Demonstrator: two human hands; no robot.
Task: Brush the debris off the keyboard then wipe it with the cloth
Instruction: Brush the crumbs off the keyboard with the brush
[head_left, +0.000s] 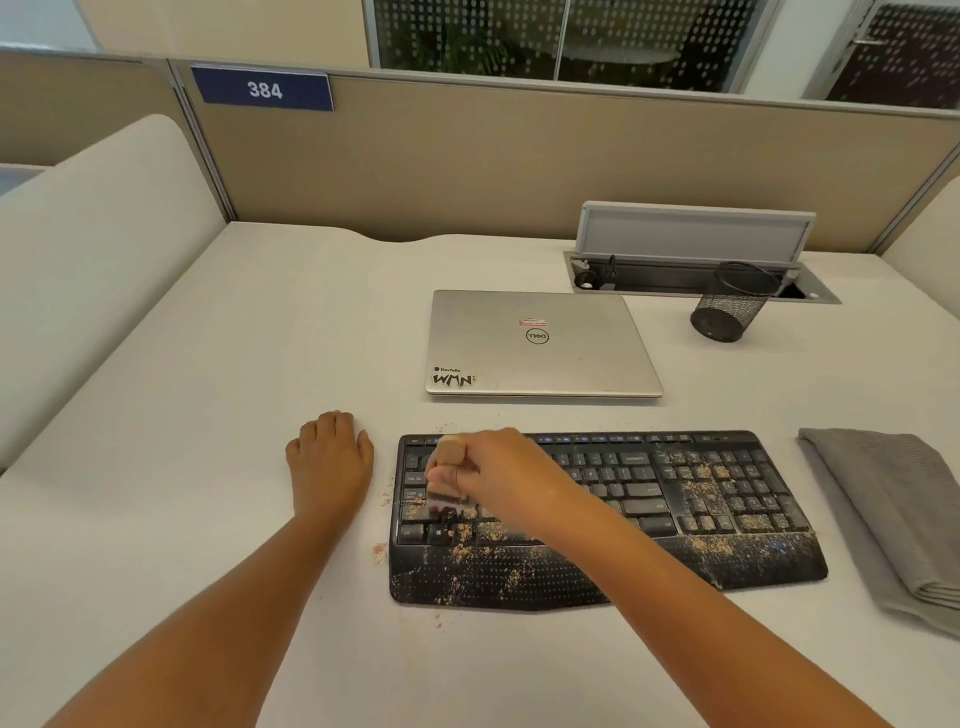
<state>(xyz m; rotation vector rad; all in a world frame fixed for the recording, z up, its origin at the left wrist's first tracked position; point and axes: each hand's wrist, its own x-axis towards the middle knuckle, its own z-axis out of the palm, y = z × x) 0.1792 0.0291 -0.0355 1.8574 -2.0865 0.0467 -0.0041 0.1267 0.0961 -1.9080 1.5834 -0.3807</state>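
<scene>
A black keyboard (727, 499) with a palm rest lies on the white desk, strewn with tan crumbs. Over its left keys my right hand (493, 475) grips a small brush (447, 506), blurred by motion, its dark bristles down on the keys. My left hand (330, 457) rests flat on the desk just left of the keyboard, holding nothing. A folded grey cloth (893, 514) lies to the right of the keyboard.
A closed silver laptop (540, 345) lies behind the keyboard. A black mesh pen cup (730, 304) stands at the back right, in front of an open cable tray (696, 254). Loose crumbs (380, 553) dot the desk (234, 389) left of the keyboard. Beige partition walls surround the desk.
</scene>
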